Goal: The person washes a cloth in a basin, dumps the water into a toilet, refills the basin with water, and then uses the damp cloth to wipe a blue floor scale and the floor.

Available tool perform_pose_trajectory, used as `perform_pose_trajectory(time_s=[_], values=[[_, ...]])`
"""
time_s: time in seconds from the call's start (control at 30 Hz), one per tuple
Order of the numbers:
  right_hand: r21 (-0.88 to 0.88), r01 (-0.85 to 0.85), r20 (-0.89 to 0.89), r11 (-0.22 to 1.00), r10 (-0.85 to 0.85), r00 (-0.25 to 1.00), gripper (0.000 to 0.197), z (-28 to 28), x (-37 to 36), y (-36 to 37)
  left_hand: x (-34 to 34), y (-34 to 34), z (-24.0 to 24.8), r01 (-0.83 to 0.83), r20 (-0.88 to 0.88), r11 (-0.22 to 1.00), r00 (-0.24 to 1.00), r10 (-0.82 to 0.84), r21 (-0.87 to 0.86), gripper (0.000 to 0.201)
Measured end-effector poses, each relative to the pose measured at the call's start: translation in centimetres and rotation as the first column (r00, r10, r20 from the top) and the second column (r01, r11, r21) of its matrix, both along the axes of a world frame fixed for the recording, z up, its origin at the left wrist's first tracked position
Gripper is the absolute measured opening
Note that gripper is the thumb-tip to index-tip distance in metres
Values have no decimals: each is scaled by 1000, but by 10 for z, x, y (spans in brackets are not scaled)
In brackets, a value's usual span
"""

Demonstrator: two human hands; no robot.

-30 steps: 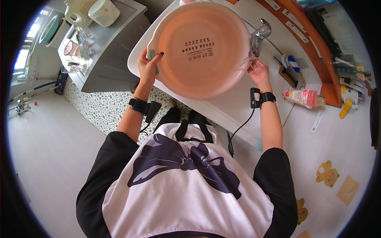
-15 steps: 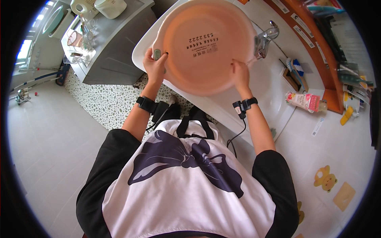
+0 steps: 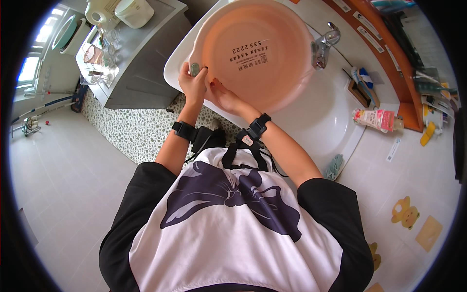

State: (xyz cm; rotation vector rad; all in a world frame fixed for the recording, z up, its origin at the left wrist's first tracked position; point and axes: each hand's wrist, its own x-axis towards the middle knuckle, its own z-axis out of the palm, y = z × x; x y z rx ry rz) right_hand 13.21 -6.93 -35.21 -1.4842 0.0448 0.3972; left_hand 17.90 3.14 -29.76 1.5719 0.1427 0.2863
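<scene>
A round peach-coloured plastic wash basin [image 3: 287, 53] with dark print on its inner bottom sits over the white sink [image 3: 311, 126]. My left hand [image 3: 193, 87] grips its left rim beside a small grey-green oval on the rim, thumb on the inner side. Close by, my right hand [image 3: 226, 97] lies against the near-left inside of the basin, fingers stretched toward my left hand and nothing visible in them. Its fingertips partly show; the palm side is hidden. Whether water is in the basin, I cannot tell.
A chrome tap [image 3: 325, 46] stands at the basin's right. Farther right are a blue-and-white brush [image 3: 362, 78], a pink tube [image 3: 374, 119] and an orange-brown shelf [image 3: 389, 53]. A grey cabinet [image 3: 141, 73] with a white tub [image 3: 134, 13] is at the left.
My right hand has moved from the basin's right inner side across to its near-left side, its fingers going from pinched to stretched. My left hand keeps its hold on the rim.
</scene>
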Motion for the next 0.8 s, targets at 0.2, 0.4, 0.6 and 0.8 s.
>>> perform_pose_trajectory(time_s=[0.2,0.4,0.6,0.8], values=[[-866,-223,63,447,540,839,43,-22,-28,-90,-6,0,14,12,-73,1000,997,-12,-6,15],[-997,72,69,10,442,894,35,-9,-27,-188,-5,-1,18,51,-126,999,991,-49,15,18],[-880,167,276,444,194,941,19,103,-26,-199,-20,8,3,288,-309,938,890,-337,-194,38],[-737,440,498,512,-27,867,17,172,3,-236,-14,19,12,317,-557,891,697,-452,-326,24]])
